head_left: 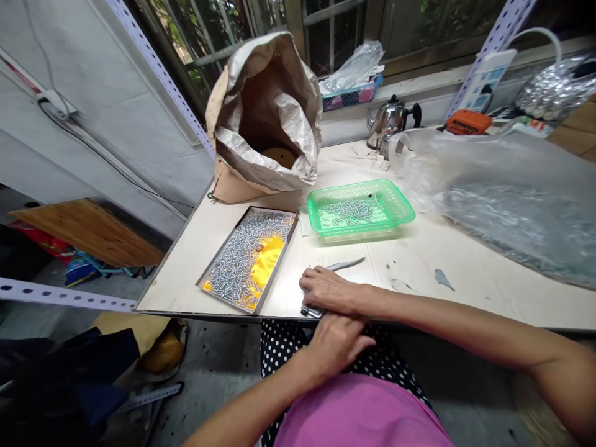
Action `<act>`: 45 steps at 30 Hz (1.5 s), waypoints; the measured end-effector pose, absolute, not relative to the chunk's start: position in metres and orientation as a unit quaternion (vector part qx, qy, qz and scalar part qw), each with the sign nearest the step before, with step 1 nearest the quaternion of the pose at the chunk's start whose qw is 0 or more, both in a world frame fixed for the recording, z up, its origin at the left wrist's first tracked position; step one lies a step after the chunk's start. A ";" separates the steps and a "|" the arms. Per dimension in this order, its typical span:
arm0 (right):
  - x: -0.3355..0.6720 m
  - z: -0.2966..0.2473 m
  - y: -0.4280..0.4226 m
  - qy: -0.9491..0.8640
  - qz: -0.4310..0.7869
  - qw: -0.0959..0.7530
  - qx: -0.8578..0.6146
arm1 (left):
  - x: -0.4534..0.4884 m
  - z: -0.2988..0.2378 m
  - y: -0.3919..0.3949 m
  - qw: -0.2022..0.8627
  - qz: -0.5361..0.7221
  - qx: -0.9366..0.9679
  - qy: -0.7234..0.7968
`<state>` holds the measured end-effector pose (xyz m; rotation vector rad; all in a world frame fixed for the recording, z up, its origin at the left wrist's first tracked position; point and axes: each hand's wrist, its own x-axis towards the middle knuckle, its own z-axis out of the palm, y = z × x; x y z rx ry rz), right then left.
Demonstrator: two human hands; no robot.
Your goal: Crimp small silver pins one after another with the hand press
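"Where's the curved grey metal tool (347,264)?"
"On the flat white table (503,279), under the right hand (329,289). Fingers bent; can't tell its grip."
"Left hand (339,340)?"
"Just below. Thumb out, fingers hidden; can't tell."

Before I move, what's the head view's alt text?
A person's right grip rests over a partly hidden metal object at the near edge of a table, the left grip just below it in the picture. A shallow yellow-bottomed tray of small metal pieces lies left of a green basket holding more; an open sack stands behind.
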<state>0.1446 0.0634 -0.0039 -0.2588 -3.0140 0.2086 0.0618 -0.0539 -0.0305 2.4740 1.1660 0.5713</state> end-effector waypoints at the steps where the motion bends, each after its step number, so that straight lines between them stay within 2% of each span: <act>1: 0.139 -0.007 0.062 -0.994 0.066 0.053 -0.073 | 0.059 -0.022 -0.061 0.163 0.215 0.884 0.381; 4: 0.130 -0.017 0.063 -0.992 0.085 0.071 -0.065 | 0.039 0.005 -0.073 0.098 0.266 0.892 0.353; 7: 0.129 -0.011 0.071 -0.972 0.148 0.142 -0.112 | -0.004 0.027 -0.054 0.038 0.283 0.840 0.462; 10: 0.141 0.016 0.091 -0.922 0.173 0.274 -0.214 | -0.054 0.035 -0.008 0.001 0.229 0.754 0.616; 13: 0.167 0.055 0.120 -0.864 0.092 0.347 -0.354 | -0.088 0.029 0.045 0.006 0.141 0.719 0.681; 16: 0.195 0.080 0.133 -0.815 -0.044 0.319 -0.481 | -0.099 0.018 0.087 0.002 0.061 0.710 0.702; 18: 0.209 0.080 0.123 -0.814 -0.068 0.291 -0.497 | -0.099 0.011 0.108 0.000 0.023 0.714 0.700; 20: 0.215 0.067 0.100 -0.842 -0.013 0.271 -0.466 | -0.098 0.006 0.122 0.002 0.010 0.720 0.694; 24: 0.214 0.021 0.041 -0.871 0.190 0.218 -0.398 | -0.100 -0.002 0.139 0.005 0.000 0.731 0.682; 27: 0.208 -0.003 0.011 -0.857 0.243 0.185 -0.415 | -0.108 -0.007 0.143 0.005 -0.009 0.742 0.670; 39: 0.190 -0.025 0.001 -0.842 0.205 0.175 -0.468 | -0.122 0.006 0.149 -0.023 -0.064 0.795 0.603; 43: 0.190 -0.036 0.001 -0.847 0.190 0.195 -0.457 | -0.120 0.013 0.143 -0.048 -0.027 0.788 0.614; 45: 0.192 -0.037 0.000 -0.849 0.185 0.197 -0.453 | -0.112 0.017 0.128 -0.041 0.033 0.774 0.631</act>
